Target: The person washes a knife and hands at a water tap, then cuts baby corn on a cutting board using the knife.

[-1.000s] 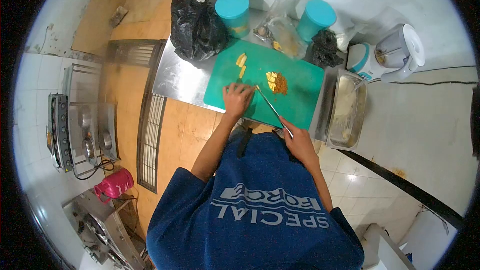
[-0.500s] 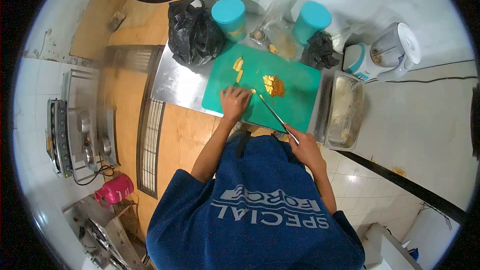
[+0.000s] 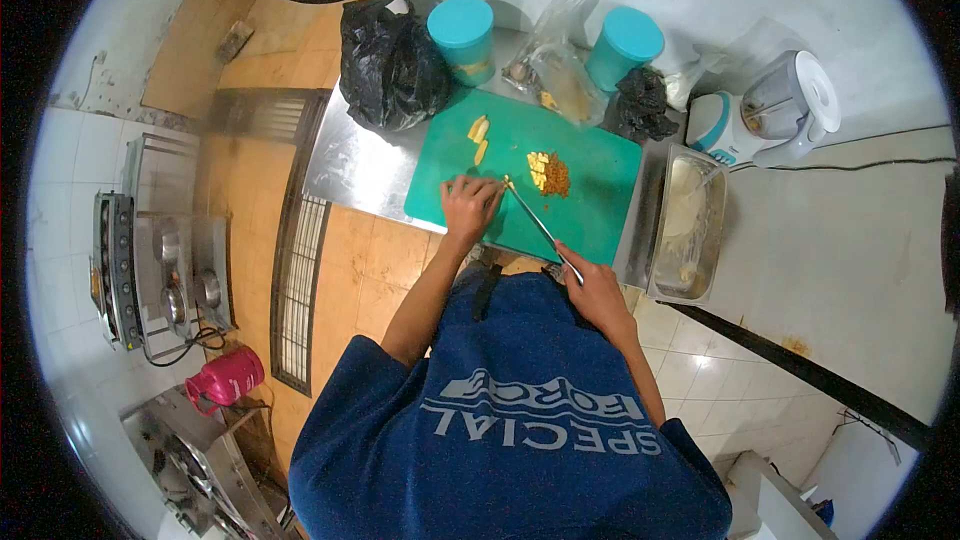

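Note:
My right hand (image 3: 598, 295) grips the handle of a knife (image 3: 537, 223). Its long thin blade points up and left, with the tip at a small yellow piece of food (image 3: 507, 181). Bent over the green cutting board (image 3: 455, 165), my left hand (image 3: 472, 208) has its fingertips closed at that piece; most of what they hold is hidden. Further back on the board lie several peeled yellow sticks (image 3: 480, 140). To the right of the blade are cut yellow pieces (image 3: 538, 170) beside a finely chopped orange heap (image 3: 557, 178).
Behind the board stand a black plastic bag (image 3: 392, 65), two turquoise-lidded containers (image 3: 463, 40) (image 3: 625, 48), a clear bag (image 3: 565, 80) and a small black bag (image 3: 643, 102). A metal tray (image 3: 690, 225) and a blender (image 3: 775, 110) are at the right.
The knife has shifted left and slightly up, bringing its tip from beside the small yellow piece onto it. My right hand moved left with it; my left hand stays nearly still.

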Demonstrator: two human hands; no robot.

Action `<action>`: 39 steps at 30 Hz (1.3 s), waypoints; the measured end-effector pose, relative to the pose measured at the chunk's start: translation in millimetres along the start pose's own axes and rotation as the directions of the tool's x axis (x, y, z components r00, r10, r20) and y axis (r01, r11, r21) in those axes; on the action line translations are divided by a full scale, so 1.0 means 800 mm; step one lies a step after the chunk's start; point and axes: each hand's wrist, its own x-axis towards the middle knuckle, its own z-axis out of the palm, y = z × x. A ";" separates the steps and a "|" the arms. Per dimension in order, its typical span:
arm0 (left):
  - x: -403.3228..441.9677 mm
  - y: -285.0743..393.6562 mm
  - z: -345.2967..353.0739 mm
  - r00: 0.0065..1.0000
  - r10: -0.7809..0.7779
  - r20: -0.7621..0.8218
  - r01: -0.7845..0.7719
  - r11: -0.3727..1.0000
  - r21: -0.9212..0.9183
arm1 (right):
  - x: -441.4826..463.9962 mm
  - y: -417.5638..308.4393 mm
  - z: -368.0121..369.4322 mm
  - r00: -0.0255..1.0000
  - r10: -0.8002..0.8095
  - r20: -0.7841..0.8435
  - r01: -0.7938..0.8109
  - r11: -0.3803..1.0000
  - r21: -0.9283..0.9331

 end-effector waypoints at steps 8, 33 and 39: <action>-0.003 -0.002 0.005 0.999 -0.008 0.042 0.006 0.999 0.045 | -0.003 0.003 0.001 0.997 0.070 0.024 -0.069 0.997 -0.046; 0.000 0.000 -0.001 0.999 -0.042 -0.009 0.042 0.999 0.030 | 0.009 0.002 -0.001 0.997 0.061 0.050 -0.064 0.996 0.056; 0.000 0.000 0.000 0.999 -0.039 0.005 0.039 0.998 0.042 | 0.000 0.008 0.007 1.000 0.022 0.013 -0.022 1.000 -0.021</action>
